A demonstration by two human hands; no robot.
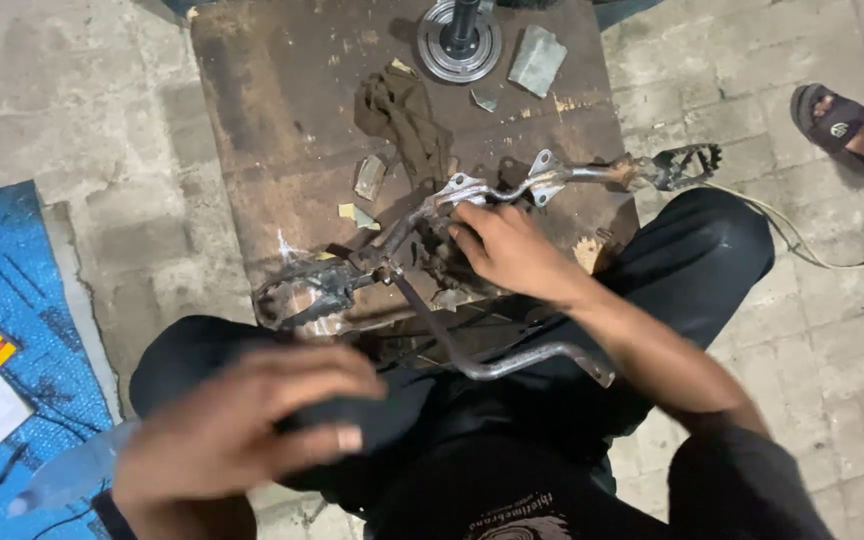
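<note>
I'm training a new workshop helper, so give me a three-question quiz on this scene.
1. True or false: the right hand rests on the metal footrest bar.
2. The round metal hub lies at which edge of the wooden board: A near, B far, C left?
3. What lies left of the board on the floor?

Key: 1 true. 2 B. 3 A blue tarp.

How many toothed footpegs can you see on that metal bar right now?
2: one footpeg at the bar's far right end beyond the board's edge, one footpeg at its left end near the person's knee. The right hand covers the middle.
</note>
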